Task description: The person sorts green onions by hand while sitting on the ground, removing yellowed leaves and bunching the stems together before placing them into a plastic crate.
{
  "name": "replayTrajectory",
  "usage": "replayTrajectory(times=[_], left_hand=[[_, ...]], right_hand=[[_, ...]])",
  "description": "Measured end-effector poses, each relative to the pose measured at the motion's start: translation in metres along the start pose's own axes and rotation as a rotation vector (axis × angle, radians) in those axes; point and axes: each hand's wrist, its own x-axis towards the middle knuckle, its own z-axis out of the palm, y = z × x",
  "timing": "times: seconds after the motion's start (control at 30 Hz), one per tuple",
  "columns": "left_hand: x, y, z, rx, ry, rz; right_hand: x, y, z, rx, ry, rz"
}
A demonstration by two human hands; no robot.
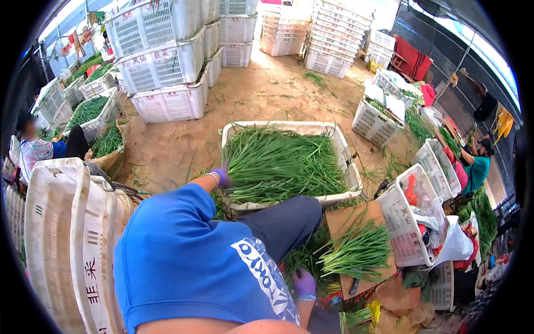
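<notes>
Left hand: the purple-gloved left hand is at the left end of a heap of long greens, touching or just beside the stalk ends; blur and the tangle hide the fingers, so whether it grips any cannot be told.
Greens in the crate: the heap fills a white plastic crate on the dirt floor, directly to the right of the left hand and ahead of the right one. Many leaves run lengthwise away from the left hand, toward the crate's far right — the left hand is clearly the nearer.
Right hand: the purple-gloved right hand is low beside the person's leg, back upward, near loose greens; its fingers are hidden, so its hold cannot be told.
Bundle on cardboard: right of the right hand and slightly ahead, a loose bundle lies on cardboard, pale ends toward that hand; a dark-handled knife lies nearer still.
Lettering: tall stacked crates, ahead-left of the left hand, carry red and dark characters — not copied here. The blue shirt between the hands has a white printed panel.
Other people: one sits far left of the left hand, another in teal far right of the right hand.
</notes>
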Motion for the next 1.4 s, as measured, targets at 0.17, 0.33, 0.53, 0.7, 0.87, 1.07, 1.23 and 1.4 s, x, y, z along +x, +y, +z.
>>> replayTrajectory(times=[0.17,0.33,0.53,0.7,0.87,1.07,1.23,1.4], left_hand=[[-0.007,-0.017,-0.003,-0.061,0.177,0.052],[-0.003,-0.012,-0.05,-0.217,0.188,0.163],[-0.085,0.084,-0.175,-0.849,0.267,0.551],[-0.099,0.1,-0.204,-1.103,0.16,1.023],[-0.088,0.082,-0.054,-1.319,-0.246,0.397],[-0.111,0.044,0.051,-1.875,-0.966,-0.161],[-0.127,0.059,0.023,-2.443,-1.488,0.092],[-0.15,0.08,0.03,-2.543,-2.028,0.243]], right_hand=[[0.0,-0.006,-0.001,0.067,0.06,-0.045],[-0.022,-0.005,0.0,0.064,0.051,-0.043],[-0.032,-0.006,-0.005,0.203,-0.027,0.127],[-0.018,-0.038,-0.026,0.188,0.065,0.064],[-0.014,-0.048,-0.028,0.214,0.074,0.089],[-0.002,-0.078,-0.039,0.811,0.049,0.083],[0.031,-0.167,-0.061,1.753,-0.388,0.288],[0.088,-0.227,-0.011,1.782,-0.709,0.252]])
